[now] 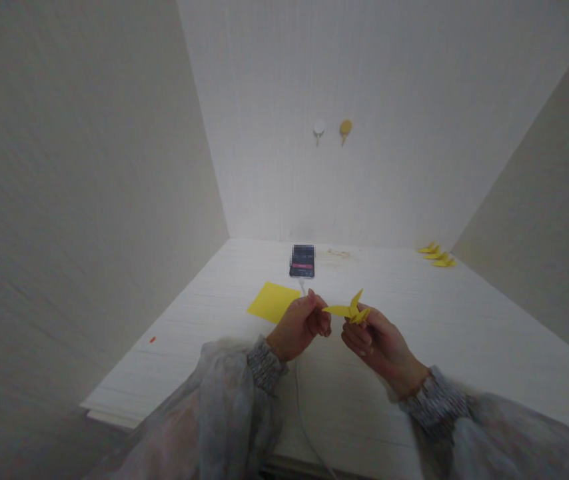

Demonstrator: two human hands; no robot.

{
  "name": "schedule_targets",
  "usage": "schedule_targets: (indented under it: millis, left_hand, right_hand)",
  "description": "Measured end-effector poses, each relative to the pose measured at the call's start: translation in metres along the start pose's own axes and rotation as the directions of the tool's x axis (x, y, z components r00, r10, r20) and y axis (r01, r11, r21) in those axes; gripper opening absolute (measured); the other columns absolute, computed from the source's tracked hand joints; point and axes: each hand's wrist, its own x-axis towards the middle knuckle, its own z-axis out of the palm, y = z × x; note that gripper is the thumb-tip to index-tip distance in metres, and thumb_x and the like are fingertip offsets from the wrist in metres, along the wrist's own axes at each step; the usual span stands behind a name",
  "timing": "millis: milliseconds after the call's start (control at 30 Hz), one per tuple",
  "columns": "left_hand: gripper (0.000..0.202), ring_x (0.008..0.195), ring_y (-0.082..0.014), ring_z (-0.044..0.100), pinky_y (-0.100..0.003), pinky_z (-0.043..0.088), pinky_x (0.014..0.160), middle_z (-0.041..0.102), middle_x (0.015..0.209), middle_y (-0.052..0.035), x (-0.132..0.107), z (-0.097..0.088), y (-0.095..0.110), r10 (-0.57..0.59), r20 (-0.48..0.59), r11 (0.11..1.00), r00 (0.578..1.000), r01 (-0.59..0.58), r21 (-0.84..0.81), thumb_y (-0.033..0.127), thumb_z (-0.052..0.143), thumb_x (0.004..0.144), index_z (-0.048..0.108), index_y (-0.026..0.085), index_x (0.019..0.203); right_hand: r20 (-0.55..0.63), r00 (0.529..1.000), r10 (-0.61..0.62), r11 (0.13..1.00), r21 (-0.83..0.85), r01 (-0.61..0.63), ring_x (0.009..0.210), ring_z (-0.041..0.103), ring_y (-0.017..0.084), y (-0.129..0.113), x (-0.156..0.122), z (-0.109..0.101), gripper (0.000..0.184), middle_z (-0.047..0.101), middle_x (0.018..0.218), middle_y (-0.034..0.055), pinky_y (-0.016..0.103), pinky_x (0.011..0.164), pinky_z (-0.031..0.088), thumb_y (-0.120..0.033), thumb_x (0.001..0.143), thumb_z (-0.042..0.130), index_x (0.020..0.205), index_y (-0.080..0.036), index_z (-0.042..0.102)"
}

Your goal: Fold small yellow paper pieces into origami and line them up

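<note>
Head view shows two hands in the middle, over a white table point(464, 320). The right hand point(387, 345) holds a folded yellow paper bird point(355, 312) between its thumb and fingers. One long point of the bird sticks out to the left and ends at the fingertips of the left hand point(298, 325). That hand is curled in, with its fingers close together, but I cannot tell if it pinches the point. Both arms have puffy gray sleeves point(229, 383).

Just beside the left hand, and partly behind it, lies a flat yellow sheet point(272, 301). A white cord point(298, 393) runs under that hand up to a phone point(302, 262). Far to the right, small yellow folded papers point(437, 255) sit in a slanted row. A tiny orange bit point(152, 340) lies on the left. Two round hooks point(346, 127) are on the back wall point(274, 180).
</note>
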Motion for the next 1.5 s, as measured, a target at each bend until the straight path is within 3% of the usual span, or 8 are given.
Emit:
schedule_targets:
  millis: [100,200,333,567,900,1067,1200,1500]
  left_hand:
    - [0.024,0.053,-0.0071,0.048,-0.020,0.037,0.052,0.054,0.059,0.0005,0.000,-0.003,0.007,0.195,-0.063,0.954,0.979,-0.174,0.244,0.033,0.064,0.063,0.056,0.012,0.072]
    - [0.033,0.065,-0.0089,0.052,-0.022,0.041,0.062,0.058,0.072,-0.0004,-0.002,-0.005,0.014,0.321,-0.016,0.842,0.947,-0.278,0.463,0.017,0.070,0.054,0.060,0.016,0.086]
    - [0.018,0.067,-0.0115,0.054,-0.024,0.042,0.064,0.061,0.070,-0.0020,-0.003,-0.005,0.018,0.420,0.046,0.663,0.906,-0.341,0.666,0.017,0.068,0.058,0.065,0.018,0.076]
    - [0.007,0.064,-0.0133,0.055,-0.025,0.043,0.061,0.064,0.066,-0.0018,-0.003,-0.005,0.018,0.464,0.023,0.613,0.886,-0.339,0.713,0.018,0.066,0.060,0.067,0.020,0.067]
    - [0.002,0.065,-0.0130,0.055,-0.026,0.043,0.063,0.062,0.065,-0.0025,-0.004,-0.005,0.020,0.445,0.025,0.664,0.895,-0.349,0.661,0.018,0.065,0.062,0.065,0.018,0.064]
    - [0.024,0.070,-0.0123,0.054,-0.026,0.043,0.068,0.060,0.075,-0.0030,-0.002,-0.007,0.019,0.365,0.079,0.773,0.928,-0.349,0.529,0.018,0.070,0.055,0.061,0.016,0.078]
    - [0.049,0.064,-0.0124,0.054,-0.026,0.045,0.059,0.058,0.075,-0.0033,0.000,-0.009,0.018,0.165,0.074,0.938,0.983,-0.180,0.296,0.035,0.065,0.061,0.045,0.017,0.102]
    - [0.040,0.048,-0.0068,0.051,-0.018,0.041,0.046,0.056,0.064,-0.0005,0.000,-0.007,0.012,-0.253,0.165,0.939,0.953,0.200,0.280,0.033,0.059,0.068,0.046,0.016,0.102]
  right_hand:
    - [-0.004,1.000,0.007,0.999,0.041,-0.007,0.030,0.029,0.005,-0.001,0.002,-0.004,0.026,0.035,0.037,-0.0069,0.019,0.033,0.021,-0.027,0.076,0.050,0.054,-0.016,0.048]
    - [0.007,1.000,-0.003,0.998,0.055,0.002,0.031,0.029,0.005,-0.002,0.004,-0.006,0.026,0.036,0.037,-0.0067,0.019,0.034,0.021,-0.027,0.077,0.049,0.054,-0.016,0.048]
    - [0.017,1.000,-0.014,0.999,0.044,0.013,0.031,0.029,0.005,-0.003,0.004,-0.006,0.027,0.035,0.037,-0.0065,0.019,0.034,0.021,-0.027,0.078,0.048,0.053,-0.016,0.047]
    - [-0.001,1.000,0.003,1.000,0.014,-0.003,0.031,0.029,0.004,-0.003,0.004,-0.003,0.027,0.034,0.037,-0.0072,0.019,0.034,0.021,-0.028,0.077,0.048,0.054,-0.016,0.046]
    - [-0.016,1.000,-0.004,1.000,-0.005,0.003,0.031,0.029,0.005,-0.002,0.003,-0.003,0.026,0.037,0.037,-0.0066,0.019,0.033,0.023,-0.029,0.075,0.051,0.053,-0.016,0.046]
    - [0.002,1.000,-0.012,1.000,-0.028,0.012,0.031,0.031,0.004,-0.002,0.003,-0.006,0.026,0.037,0.038,-0.0066,0.019,0.034,0.023,-0.028,0.077,0.049,0.054,-0.015,0.048]
    - [-0.003,1.000,0.005,0.995,-0.096,-0.005,0.031,0.032,0.004,-0.001,0.003,-0.006,0.024,0.040,0.039,-0.0059,0.019,0.034,0.023,-0.030,0.075,0.052,0.057,-0.014,0.051]
    - [-0.067,0.987,0.149,0.960,-0.229,-0.160,0.030,0.037,0.005,0.008,0.004,-0.008,0.028,0.045,0.037,-0.0040,0.018,0.032,0.023,-0.032,0.076,0.051,0.057,-0.012,0.054]
